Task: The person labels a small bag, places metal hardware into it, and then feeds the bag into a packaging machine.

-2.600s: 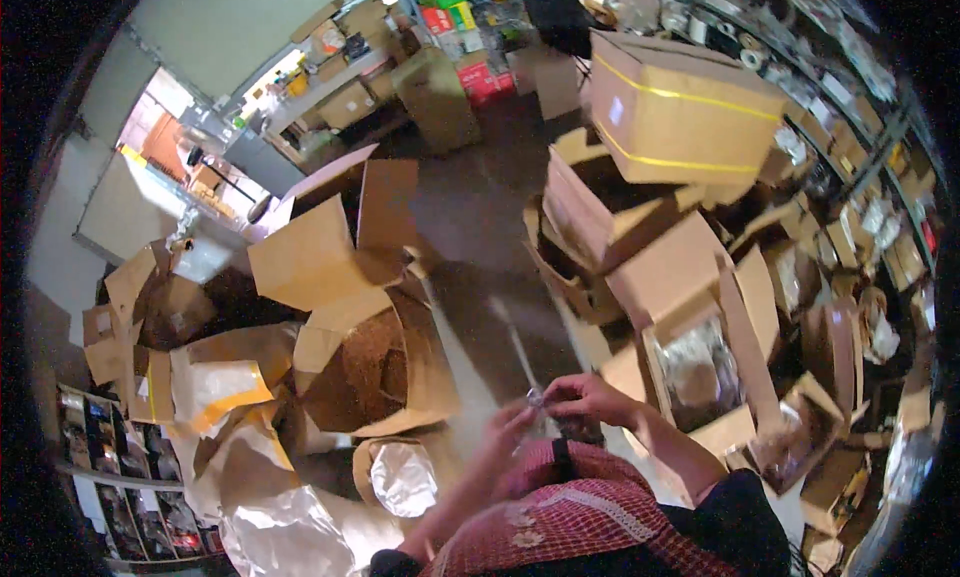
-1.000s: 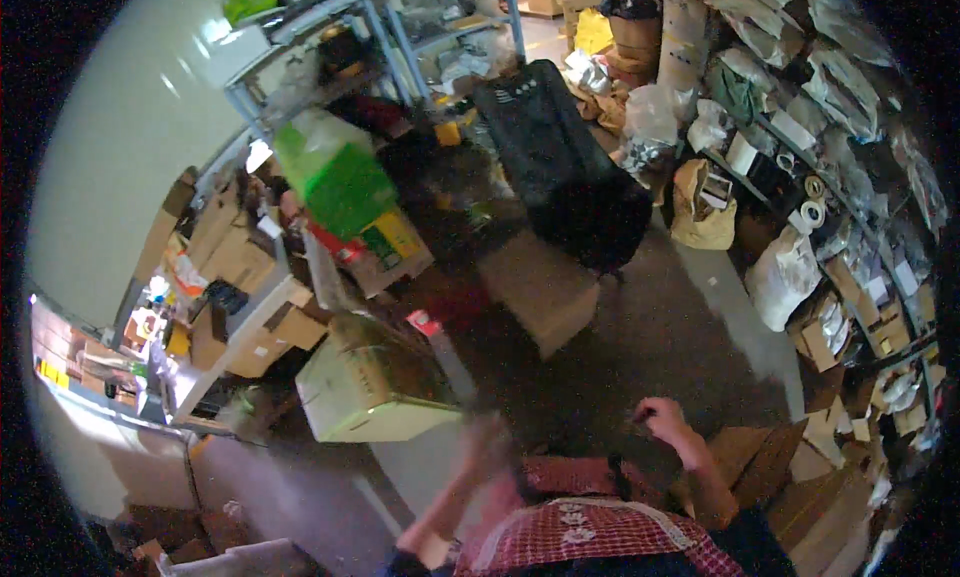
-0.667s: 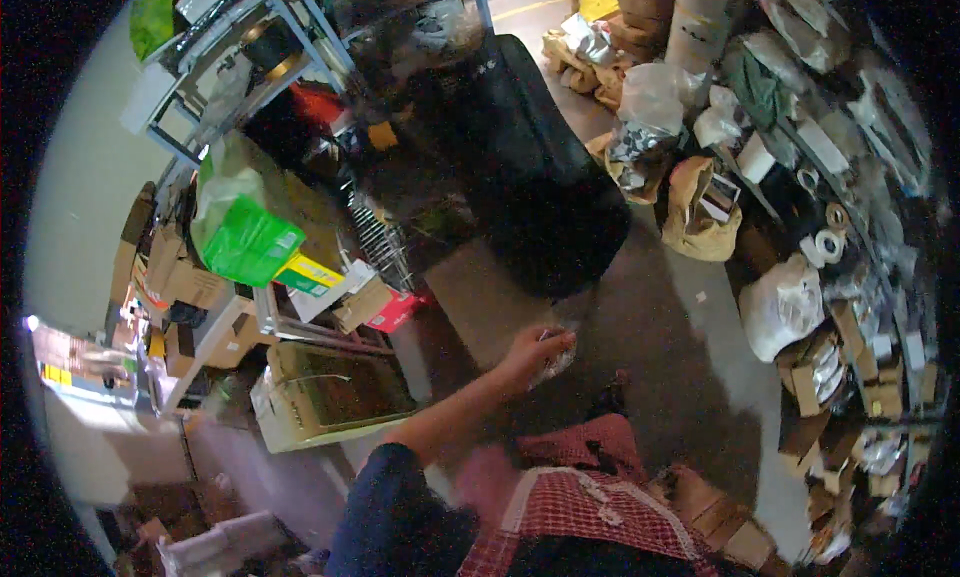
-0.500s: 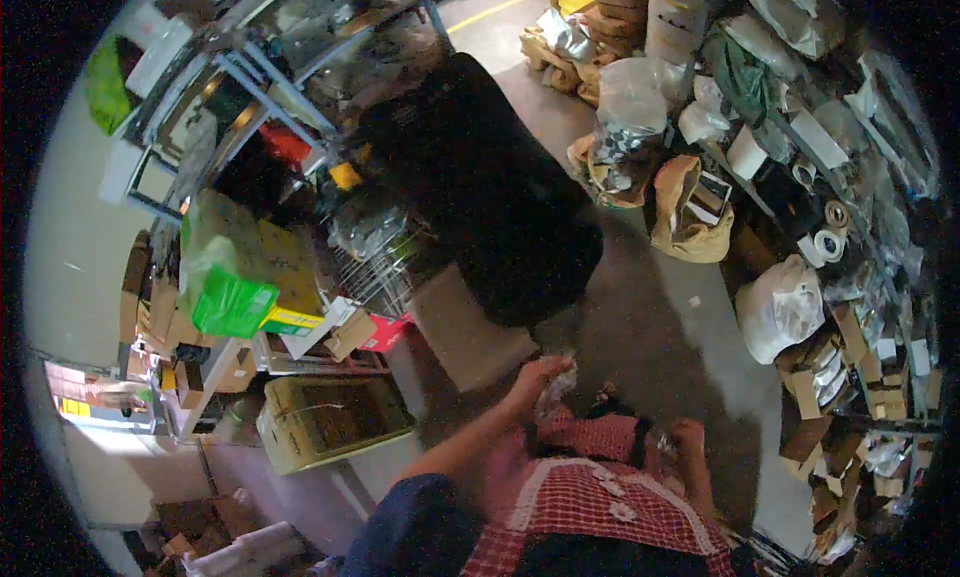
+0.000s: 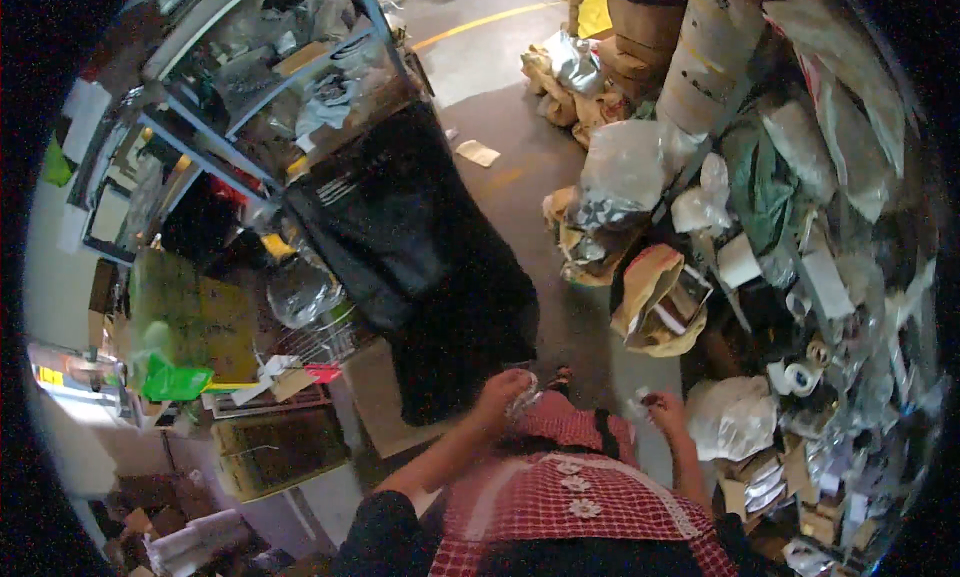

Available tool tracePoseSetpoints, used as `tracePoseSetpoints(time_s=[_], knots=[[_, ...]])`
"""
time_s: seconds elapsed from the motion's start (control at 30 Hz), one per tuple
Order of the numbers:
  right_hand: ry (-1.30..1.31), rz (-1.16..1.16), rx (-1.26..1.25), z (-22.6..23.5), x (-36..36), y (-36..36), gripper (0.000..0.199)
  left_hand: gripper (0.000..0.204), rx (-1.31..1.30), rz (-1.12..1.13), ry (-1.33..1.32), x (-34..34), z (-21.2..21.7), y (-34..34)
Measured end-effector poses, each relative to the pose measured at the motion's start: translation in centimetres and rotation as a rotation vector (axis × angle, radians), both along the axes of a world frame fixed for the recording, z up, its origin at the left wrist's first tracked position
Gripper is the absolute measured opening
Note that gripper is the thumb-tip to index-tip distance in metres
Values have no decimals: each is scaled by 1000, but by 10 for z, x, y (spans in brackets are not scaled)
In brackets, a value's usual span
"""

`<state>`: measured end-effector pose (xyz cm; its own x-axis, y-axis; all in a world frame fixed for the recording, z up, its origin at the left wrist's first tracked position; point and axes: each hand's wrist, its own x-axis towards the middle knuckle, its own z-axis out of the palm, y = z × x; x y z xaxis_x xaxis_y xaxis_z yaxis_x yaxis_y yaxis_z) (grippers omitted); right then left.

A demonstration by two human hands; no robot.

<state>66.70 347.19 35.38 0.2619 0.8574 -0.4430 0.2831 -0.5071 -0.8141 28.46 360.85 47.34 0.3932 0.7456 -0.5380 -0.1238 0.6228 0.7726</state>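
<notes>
The storage rm. had a grey floor (image 5: 625, 372), w/ a metal rack (image 5: 250, 117) on the L side, and many bags & boxes along the R side. A big black cover (image 5: 420, 247) stood in front, slightly to L, w/ a flat cardboard (image 5: 375, 387) near its lower end.

The L hand (image 5: 503, 397) was closed around a crumpled clear plastic piece (image 5: 522, 405), which was in front of the red checked apron (image 5: 575, 482), near the black cover's lower part. The R hand (image 5: 667, 414) was well apart from it, fingers curled; a small clear thing (image 5: 641, 401) was at the fingertips, but blurred, so I cannot tell if it was gripped. Near this hand was a white sack (image 5: 735, 417).
</notes>
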Motion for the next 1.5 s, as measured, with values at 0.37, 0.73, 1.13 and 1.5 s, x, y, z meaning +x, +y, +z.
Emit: tracePoseSetpoints(time_s=[0.37,0.73,1.13,1.5], knots=[[105,-123,212,2,116,186,20,33,-55,-185,-80,184,49,220],[321,111,194,71,174,544,16,47,-4,32,-37,222,74,408],[515,697,-76,121,-75,909,20,27,165,480,47,71,37,723],[655,433,-136,148,-72,1173,42,36,122,581,169,21,41,987]])
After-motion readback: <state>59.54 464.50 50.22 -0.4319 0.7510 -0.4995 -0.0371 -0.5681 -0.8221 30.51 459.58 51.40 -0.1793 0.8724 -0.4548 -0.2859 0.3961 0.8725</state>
